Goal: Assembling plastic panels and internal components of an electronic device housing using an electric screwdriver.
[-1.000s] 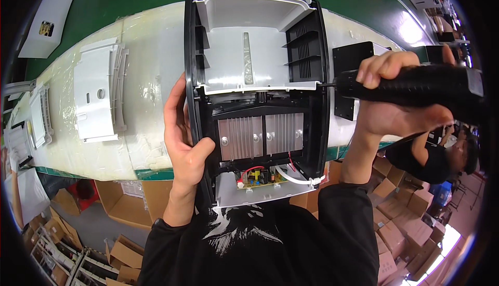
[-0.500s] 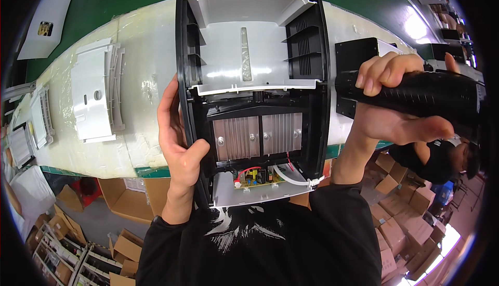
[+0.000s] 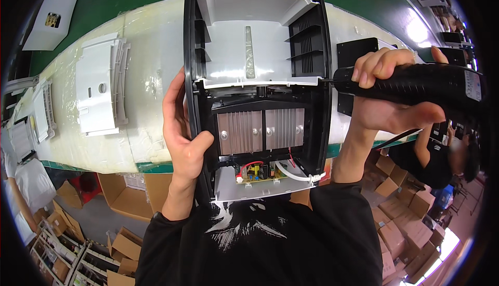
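An open appliance housing with black side walls and white inner panels lies before me. My left hand grips its left wall, the thumb hooked over the edge. In my right hand is a black electric screwdriver, held level from the right. Its thin bit meets the right wall, beside the end of a white crossbar; a screw there is too small to make out. Below sit two finned heat sinks, a small circuit board and a white cable.
White plastic panels lie stacked on the pale covered bench to the left. A black box-like part stands behind the screwdriver. Cardboard boxes fill the floor at lower right, near another person.
The housing has shifted slightly right with my left hand on it. The screwdriver has moved a little left, and its bit now shows against the right wall.
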A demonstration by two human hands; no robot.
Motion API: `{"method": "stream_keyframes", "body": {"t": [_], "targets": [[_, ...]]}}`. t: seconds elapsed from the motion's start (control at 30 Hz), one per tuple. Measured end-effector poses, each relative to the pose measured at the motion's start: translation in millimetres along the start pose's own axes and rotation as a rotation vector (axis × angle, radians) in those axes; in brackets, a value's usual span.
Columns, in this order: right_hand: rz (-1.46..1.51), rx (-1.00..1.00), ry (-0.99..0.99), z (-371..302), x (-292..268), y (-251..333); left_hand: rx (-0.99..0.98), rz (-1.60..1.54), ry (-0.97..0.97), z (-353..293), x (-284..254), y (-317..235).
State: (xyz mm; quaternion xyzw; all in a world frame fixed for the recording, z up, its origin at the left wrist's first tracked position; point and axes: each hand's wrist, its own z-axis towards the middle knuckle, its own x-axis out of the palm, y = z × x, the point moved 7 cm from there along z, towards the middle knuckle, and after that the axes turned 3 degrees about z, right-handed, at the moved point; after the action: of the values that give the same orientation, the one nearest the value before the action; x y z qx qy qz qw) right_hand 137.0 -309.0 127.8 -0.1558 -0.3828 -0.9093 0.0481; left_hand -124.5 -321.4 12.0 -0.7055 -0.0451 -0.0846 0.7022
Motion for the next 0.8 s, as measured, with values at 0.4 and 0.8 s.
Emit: {"method": "stream_keyframes", "body": {"t": [0.4,0.8], "targets": [[0.203,0.208,-0.090,34.8,-1.8,79.1,0.062,0.025,0.081,-0.8,6.6,-3.7],[-0.615,-0.538,-0.514,-74.4,-109.3,216.1,0.084,0.110,0.065,-2.9,-1.2,-2.8]]}}
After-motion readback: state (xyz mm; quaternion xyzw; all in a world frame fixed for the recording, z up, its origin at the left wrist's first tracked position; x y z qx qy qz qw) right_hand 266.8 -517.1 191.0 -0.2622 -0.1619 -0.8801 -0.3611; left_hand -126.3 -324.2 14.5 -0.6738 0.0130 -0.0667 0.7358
